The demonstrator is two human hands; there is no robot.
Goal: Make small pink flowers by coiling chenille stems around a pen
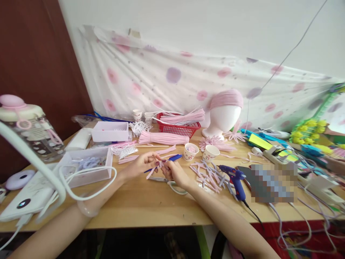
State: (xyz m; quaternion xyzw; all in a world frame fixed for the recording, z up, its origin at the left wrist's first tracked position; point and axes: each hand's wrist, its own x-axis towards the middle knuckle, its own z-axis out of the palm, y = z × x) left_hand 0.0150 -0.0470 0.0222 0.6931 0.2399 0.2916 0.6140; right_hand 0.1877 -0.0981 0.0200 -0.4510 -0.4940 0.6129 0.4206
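Note:
My left hand [144,162] and my right hand [174,173] meet over the middle of the table. Both are closed in a pinch on a short pink pipe cleaner [151,173], its loose end pointing down to the left. Fingers hide how it is bent. Behind the fingers lies a blue pen-like stick [175,157], partly covered. Under my right hand rest scissors [157,179] with pale handles. Just beyond stand two paper cups [191,155], the left one holding small pink pieces. Cut pink and grey pipe cleaner pieces [207,176] are heaped right of my right hand.
A blue glue gun [235,178] with a trailing cord lies right. A red basket [179,131] of pink stems and a foam head [225,117] stand behind. White boxes [85,158], a power bank [29,198] and a bottle [35,133] crowd the left.

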